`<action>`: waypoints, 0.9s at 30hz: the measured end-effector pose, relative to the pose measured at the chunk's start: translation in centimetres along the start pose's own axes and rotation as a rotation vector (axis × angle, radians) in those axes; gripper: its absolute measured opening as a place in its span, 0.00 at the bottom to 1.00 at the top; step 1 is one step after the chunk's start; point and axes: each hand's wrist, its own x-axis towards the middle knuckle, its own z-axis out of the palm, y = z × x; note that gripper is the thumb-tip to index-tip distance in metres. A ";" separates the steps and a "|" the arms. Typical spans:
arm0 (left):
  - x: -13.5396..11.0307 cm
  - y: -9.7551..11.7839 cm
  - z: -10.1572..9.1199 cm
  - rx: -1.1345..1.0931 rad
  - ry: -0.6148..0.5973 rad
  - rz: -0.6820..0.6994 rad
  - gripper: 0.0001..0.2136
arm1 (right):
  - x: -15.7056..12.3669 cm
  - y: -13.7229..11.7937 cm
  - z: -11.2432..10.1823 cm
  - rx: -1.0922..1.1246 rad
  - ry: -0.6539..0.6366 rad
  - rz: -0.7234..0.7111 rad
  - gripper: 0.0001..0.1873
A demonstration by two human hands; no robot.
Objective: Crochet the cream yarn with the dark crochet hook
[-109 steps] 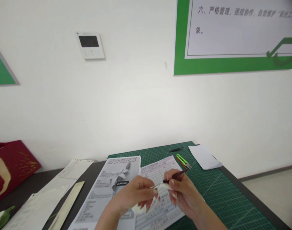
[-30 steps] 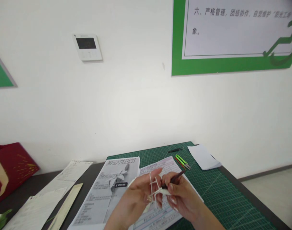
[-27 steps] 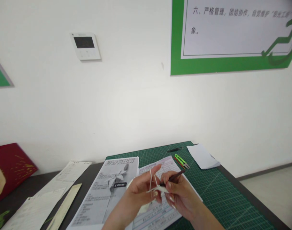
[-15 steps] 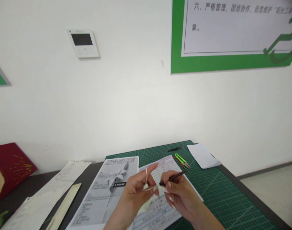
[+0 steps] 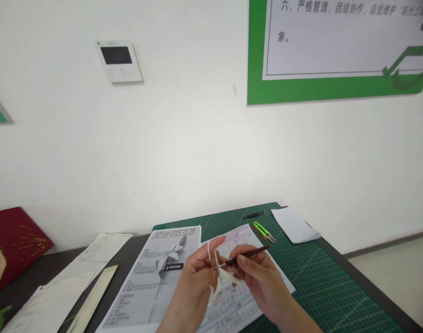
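Note:
My right hand [image 5: 259, 274] grips a dark-handled crochet hook [image 5: 256, 251], its thin tip pointing left toward my other hand. A small piece of cream crochet work [image 5: 229, 276] hangs at the hook's tip, with another part dangling below the left fingers. Closed on that work between thumb and fingers is my left hand [image 5: 197, 276], its index finger raised. White yarn [image 5: 216, 257] loops round that finger and runs down to the hook. Both hands are above a printed sheet with handwriting [image 5: 239, 309]; the exact stitch is too small to make out.
A lily diagram sheet [image 5: 137, 282] lies left of the hands. On the green cutting mat [image 5: 326, 282] are green thread snips [image 5: 262, 230], a dark pen-like tool [image 5: 253, 215] and white paper [image 5: 293, 224]. Farther left are papers [image 5: 64, 286], a pale strip [image 5: 93, 300] and a red bag [image 5: 19, 245].
The hook has shifted slightly left and lies flatter. More of the crochet work and a yarn strand now show between the hands. The left index finger has lowered slightly.

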 end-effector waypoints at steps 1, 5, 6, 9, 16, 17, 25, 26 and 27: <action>0.0 0.1 0.1 -0.018 -0.017 0.003 0.25 | 0.0 0.0 -0.1 0.007 -0.002 -0.007 0.07; -0.2 0.6 0.7 -0.087 -0.098 0.012 0.23 | 0.1 -0.1 -0.2 0.039 -0.029 0.009 0.06; -0.2 0.7 0.8 -0.105 -0.096 0.011 0.23 | 0.1 -0.1 -0.2 0.055 -0.033 0.012 0.06; -0.4 0.7 0.5 -0.128 -0.080 0.016 0.22 | 0.1 -0.1 -0.2 0.103 -0.048 0.008 0.06; -0.4 0.4 -0.5 -0.138 -0.217 0.053 0.25 | -0.1 -0.2 -0.1 0.195 -0.028 0.036 0.05; -0.4 0.4 -0.5 -0.129 -0.227 0.055 0.25 | -0.2 -0.2 -0.1 0.206 -0.023 0.043 0.05; -0.6 0.6 -0.6 -0.040 -0.241 0.070 0.26 | -0.2 -0.3 0.1 0.245 -0.028 0.041 0.06; -0.6 0.6 -0.7 -0.025 -0.238 0.077 0.25 | -0.1 -0.3 0.1 0.250 -0.022 0.045 0.06; -0.5 0.5 -0.8 -0.014 -0.235 0.089 0.25 | -0.1 -0.3 0.1 0.251 -0.015 0.049 0.06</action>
